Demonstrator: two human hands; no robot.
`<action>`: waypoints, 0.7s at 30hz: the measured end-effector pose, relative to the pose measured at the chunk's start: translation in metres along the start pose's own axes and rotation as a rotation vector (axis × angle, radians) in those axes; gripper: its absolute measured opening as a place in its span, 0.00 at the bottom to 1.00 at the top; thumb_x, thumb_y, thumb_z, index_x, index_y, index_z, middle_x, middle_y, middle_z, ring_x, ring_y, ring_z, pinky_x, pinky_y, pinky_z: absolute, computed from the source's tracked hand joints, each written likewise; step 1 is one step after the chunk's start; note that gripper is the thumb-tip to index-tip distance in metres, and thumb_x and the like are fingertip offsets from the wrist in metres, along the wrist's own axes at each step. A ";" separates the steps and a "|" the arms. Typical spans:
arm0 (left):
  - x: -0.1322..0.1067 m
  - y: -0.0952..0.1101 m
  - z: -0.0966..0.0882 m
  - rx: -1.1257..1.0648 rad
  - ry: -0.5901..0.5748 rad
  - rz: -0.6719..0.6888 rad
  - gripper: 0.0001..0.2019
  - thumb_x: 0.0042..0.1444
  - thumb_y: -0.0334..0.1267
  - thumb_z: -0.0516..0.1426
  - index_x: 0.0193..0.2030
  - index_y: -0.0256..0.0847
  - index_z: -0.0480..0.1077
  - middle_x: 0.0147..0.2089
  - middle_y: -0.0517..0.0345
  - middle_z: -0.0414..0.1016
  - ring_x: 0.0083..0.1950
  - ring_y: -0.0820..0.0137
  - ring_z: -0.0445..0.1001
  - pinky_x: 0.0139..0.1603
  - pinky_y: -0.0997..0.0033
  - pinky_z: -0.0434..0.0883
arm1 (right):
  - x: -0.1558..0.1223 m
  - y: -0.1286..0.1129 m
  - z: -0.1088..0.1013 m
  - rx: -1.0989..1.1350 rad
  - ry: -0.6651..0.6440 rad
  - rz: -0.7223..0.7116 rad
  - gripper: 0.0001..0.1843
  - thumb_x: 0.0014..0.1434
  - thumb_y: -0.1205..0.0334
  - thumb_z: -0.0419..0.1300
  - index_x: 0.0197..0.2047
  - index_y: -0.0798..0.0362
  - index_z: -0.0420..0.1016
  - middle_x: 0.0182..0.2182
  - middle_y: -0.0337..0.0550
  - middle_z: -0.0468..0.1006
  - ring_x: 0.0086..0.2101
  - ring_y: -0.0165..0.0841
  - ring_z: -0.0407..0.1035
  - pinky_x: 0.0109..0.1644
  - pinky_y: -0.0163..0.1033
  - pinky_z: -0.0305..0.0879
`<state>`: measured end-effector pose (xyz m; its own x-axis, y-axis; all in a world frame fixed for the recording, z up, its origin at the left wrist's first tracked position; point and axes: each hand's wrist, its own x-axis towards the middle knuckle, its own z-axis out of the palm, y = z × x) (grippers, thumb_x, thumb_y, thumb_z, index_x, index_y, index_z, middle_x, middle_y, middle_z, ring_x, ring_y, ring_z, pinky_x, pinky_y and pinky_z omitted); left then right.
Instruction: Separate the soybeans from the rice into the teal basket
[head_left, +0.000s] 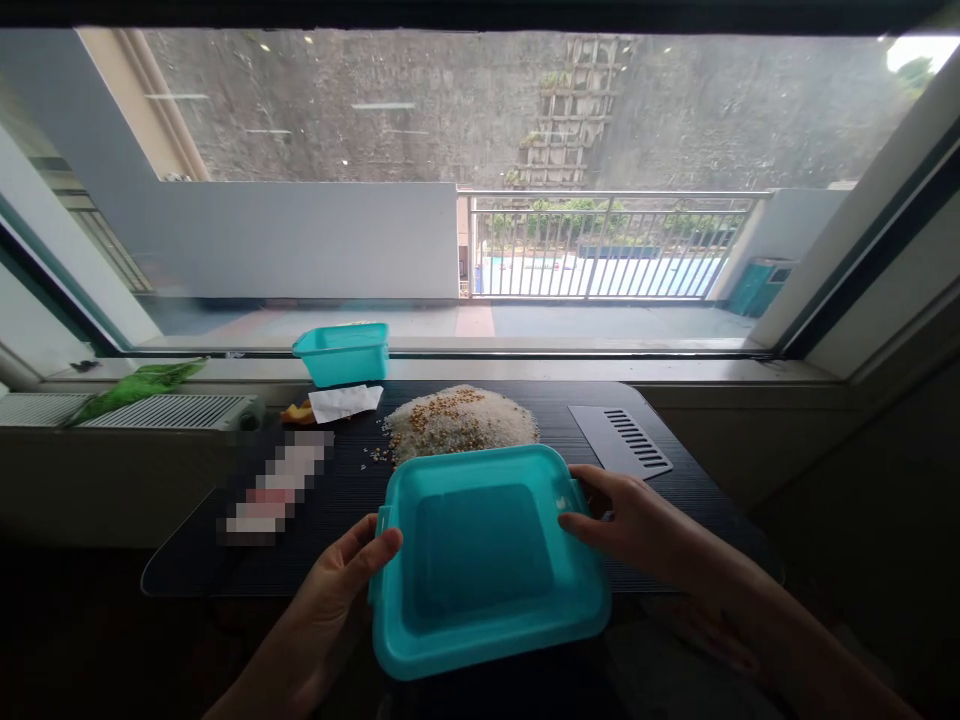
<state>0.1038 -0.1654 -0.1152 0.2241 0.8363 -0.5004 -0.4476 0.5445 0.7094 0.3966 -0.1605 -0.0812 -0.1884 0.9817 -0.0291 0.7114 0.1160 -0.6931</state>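
A crumpled green bag [146, 385] lies across a white radiator [187, 411] to the left of a dark, ribbed counter [184, 560] set below a wide window. White paper [345, 403] rests near the counter's back edge beside a yellow-brown item [298, 413]; a flat gray slotted sheet [621, 441] lies at right. Beyond the glass, a metal railing [599, 245] adjoins a low pale wall [315, 240], with a teal bin [759, 288] near its right end and a weathered gray wall [375, 110] behind.

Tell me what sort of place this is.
Likely indoors, beside a grey-floored outdoor walkway: a black ribbed table stands by a wide glass window, with a white slatted radiator-like unit to the left and a silver metal railing outside.
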 end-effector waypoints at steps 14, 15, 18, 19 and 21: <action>0.016 0.008 -0.008 -0.011 0.221 -0.033 0.22 0.50 0.36 0.60 0.53 0.36 0.67 0.39 0.48 0.80 0.41 0.55 0.78 0.42 0.55 0.76 | 0.004 -0.011 0.010 0.590 -0.103 -0.011 0.35 0.47 0.39 0.61 0.53 0.51 0.67 0.31 0.40 0.76 0.30 0.31 0.71 0.29 0.37 0.69; 0.014 0.010 -0.006 -0.010 0.212 -0.025 0.22 0.50 0.36 0.60 0.53 0.36 0.68 0.39 0.48 0.80 0.42 0.55 0.78 0.42 0.55 0.75 | 0.006 -0.006 0.011 0.529 -0.089 0.000 0.36 0.48 0.38 0.60 0.54 0.52 0.66 0.32 0.40 0.76 0.30 0.31 0.71 0.29 0.37 0.69; 0.003 0.016 -0.001 -0.013 0.208 -0.038 0.25 0.47 0.35 0.62 0.54 0.36 0.68 0.38 0.48 0.80 0.41 0.54 0.78 0.42 0.56 0.75 | 0.016 0.018 0.004 0.374 -0.075 0.065 0.36 0.50 0.36 0.55 0.53 0.54 0.66 0.31 0.43 0.77 0.29 0.34 0.73 0.30 0.41 0.71; -0.001 0.017 0.000 -0.015 0.208 -0.033 0.25 0.47 0.36 0.62 0.54 0.37 0.68 0.37 0.48 0.80 0.41 0.54 0.78 0.42 0.56 0.75 | 0.020 0.029 -0.002 0.309 -0.054 0.094 0.35 0.52 0.36 0.53 0.54 0.55 0.66 0.33 0.45 0.78 0.31 0.35 0.73 0.32 0.42 0.72; -0.010 0.019 0.002 -0.022 0.204 -0.041 0.26 0.46 0.36 0.62 0.55 0.38 0.68 0.38 0.49 0.80 0.42 0.54 0.78 0.43 0.56 0.75 | 0.030 0.052 -0.018 0.141 0.046 0.174 0.34 0.57 0.39 0.49 0.56 0.57 0.64 0.39 0.50 0.77 0.37 0.38 0.74 0.39 0.44 0.72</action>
<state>0.0952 -0.1632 -0.0962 0.0637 0.7814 -0.6208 -0.4610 0.5747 0.6762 0.4395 -0.1227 -0.1052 -0.0372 0.9913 -0.1264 0.6285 -0.0751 -0.7742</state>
